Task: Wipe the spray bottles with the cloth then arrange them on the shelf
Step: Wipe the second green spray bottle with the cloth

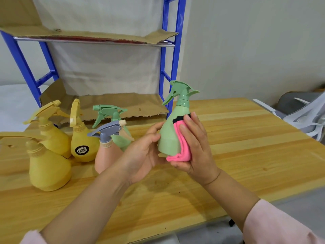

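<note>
The person held the green spray bottle (168, 136) up off the tabletop (246, 138), in front of the blue shelf (175, 50) and just right of the bottles waiting in a cluster. The left hand (140, 155) had its fingers (155, 129) curled round the bottle's wide lower body. The right hand (195, 147) laid its fingers (191, 124) nearly straight along the far side, pressing the folded pink cloth (181, 143) flat against the plastic.

The bottle's long axis ran close to upright, base down, with the neck leaning a little to the right. Its nozzle pointed left and slightly away, toward the shelf post, and the trigger hung below it on the same side.

From where I stood, the grip looked like the weak point. The body was smooth and tapered, and the left hand held only one flank, so a firm rub from the cloth could twist the bottle or push it out of that hold. If it dropped, it would likely land among the yellow bottles (49, 166) and the pink bottle (105, 155), which stood close enough together to topple one another. A finger straying up to the trigger could also squirt the cardboard lining the shelf, if the bottle held any liquid, which I couldn't tell. The cloth, only pressed in place, could slip off too.
</note>
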`<state>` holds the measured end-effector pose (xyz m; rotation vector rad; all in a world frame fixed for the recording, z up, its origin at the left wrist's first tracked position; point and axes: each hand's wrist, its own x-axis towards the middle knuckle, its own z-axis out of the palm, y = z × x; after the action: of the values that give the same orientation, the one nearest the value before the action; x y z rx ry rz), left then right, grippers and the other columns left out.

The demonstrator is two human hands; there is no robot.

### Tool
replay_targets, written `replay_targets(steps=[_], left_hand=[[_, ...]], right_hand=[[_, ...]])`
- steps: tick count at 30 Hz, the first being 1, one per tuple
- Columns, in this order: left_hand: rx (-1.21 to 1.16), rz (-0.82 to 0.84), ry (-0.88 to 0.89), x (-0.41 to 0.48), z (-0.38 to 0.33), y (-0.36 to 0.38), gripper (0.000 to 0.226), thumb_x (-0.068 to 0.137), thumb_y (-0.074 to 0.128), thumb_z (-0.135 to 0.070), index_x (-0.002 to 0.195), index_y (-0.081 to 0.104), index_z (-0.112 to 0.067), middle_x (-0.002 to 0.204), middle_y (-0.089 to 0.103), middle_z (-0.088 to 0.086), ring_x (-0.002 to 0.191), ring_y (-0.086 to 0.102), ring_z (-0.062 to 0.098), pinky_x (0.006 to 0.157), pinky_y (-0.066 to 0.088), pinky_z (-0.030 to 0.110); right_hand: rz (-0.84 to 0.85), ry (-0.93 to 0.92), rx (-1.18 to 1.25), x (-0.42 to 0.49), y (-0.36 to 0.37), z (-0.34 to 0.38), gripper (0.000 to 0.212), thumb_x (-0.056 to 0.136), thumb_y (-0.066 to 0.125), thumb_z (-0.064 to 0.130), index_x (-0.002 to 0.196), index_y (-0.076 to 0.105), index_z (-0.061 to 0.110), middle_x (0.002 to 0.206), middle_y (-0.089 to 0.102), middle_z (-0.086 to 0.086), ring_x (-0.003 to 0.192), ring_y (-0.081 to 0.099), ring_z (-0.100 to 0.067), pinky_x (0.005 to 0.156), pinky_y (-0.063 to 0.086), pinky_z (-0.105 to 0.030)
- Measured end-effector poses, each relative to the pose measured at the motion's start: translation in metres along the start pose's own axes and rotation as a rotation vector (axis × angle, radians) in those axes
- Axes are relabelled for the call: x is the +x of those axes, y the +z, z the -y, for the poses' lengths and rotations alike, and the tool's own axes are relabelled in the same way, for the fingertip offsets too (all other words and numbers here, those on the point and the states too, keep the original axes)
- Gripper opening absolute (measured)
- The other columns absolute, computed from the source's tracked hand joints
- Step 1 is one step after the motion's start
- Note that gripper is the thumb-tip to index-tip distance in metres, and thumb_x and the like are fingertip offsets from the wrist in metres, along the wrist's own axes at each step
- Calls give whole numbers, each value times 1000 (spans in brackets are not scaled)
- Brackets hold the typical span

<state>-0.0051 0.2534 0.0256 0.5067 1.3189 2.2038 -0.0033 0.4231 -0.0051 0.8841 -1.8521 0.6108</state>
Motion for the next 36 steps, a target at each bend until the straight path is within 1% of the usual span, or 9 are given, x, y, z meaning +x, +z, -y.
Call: replay_targets(steps=[6, 12, 14, 18, 21, 24, 30, 33, 36], left_hand=[[-9, 7, 50, -2, -3, -5, 53, 79, 54, -9, 131, 50, -17, 118, 60, 8, 105, 57, 28, 85, 52, 50], [144, -70, 57, -1, -4, -4, 64, 68, 69, -5, 130, 52, -13, 128, 55, 15, 101, 63, 26, 82, 56, 37], [194, -77, 54, -1, -3, -5, 67, 62, 78, -9, 126, 57, -18, 124, 58, 14, 101, 62, 26, 80, 55, 33], [242, -135, 78, 2, 2, -6, 77, 41, 93, -34, 112, 64, -32, 117, 61, 7, 108, 57, 26, 91, 51, 40], [214, -160, 82, 4, 4, -4, 93, 34, 93, -43, 119, 58, -30, 119, 57, 4, 110, 57, 20, 90, 51, 39], [182, -147, 49, 4, 5, -4, 103, 33, 94, -42, 126, 51, -28, 119, 58, 8, 109, 59, 21, 84, 51, 34], [77, -106, 11, 4, 9, -4, 101, 40, 94, -34, 130, 50, -21, 103, 65, 9, 94, 65, 22, 78, 54, 31], [60, -100, 3, 6, 9, -3, 102, 41, 93, -34, 131, 49, -18, 103, 66, 8, 94, 66, 22, 82, 55, 34], [60, -106, -4, 7, 8, -4, 102, 41, 94, -34, 131, 49, -18, 111, 65, 11, 101, 64, 25, 95, 49, 43]], right_hand=[[-23, 51, 69, -1, -1, -2, 74, 91, 44, 54, 149, 20, 15, 144, 30, -16, 142, 19, -39, 115, 20, -53], [47, -38, -36, -1, -2, 0, 65, 93, 45, 47, 142, 28, 8, 156, 17, -2, 144, 17, -35, 113, 24, -57], [79, -50, -75, -2, -3, 2, 61, 94, 45, 46, 138, 29, 7, 153, 23, -6, 144, 18, -34, 111, 26, -59], [82, -43, -162, -2, 0, 7, 57, 94, 49, 41, 137, 31, 8, 142, 34, -15, 144, 19, -28, 112, 26, -58], [68, -47, -196, -1, 2, 7, 54, 92, 55, 37, 132, 38, 4, 139, 36, -16, 144, 20, -27, 110, 29, -60], [79, -83, -227, -3, 2, 4, 55, 89, 62, 33, 130, 39, 5, 139, 37, -15, 145, 19, -25, 110, 28, -60], [104, -143, -264, -10, -3, -4, 63, 87, 66, 33, 135, 36, 5, 139, 37, -16, 145, 18, -26, 113, 26, -56], [113, -181, -250, -15, -7, -11, 64, 89, 62, 32, 138, 29, 8, 148, 30, -11, 145, 19, -29, 112, 28, -56], [119, -206, -210, -20, -12, -18, 68, 90, 64, 23, 145, 26, 12, 157, 16, -4, 144, 21, -33, 111, 30, -55]])
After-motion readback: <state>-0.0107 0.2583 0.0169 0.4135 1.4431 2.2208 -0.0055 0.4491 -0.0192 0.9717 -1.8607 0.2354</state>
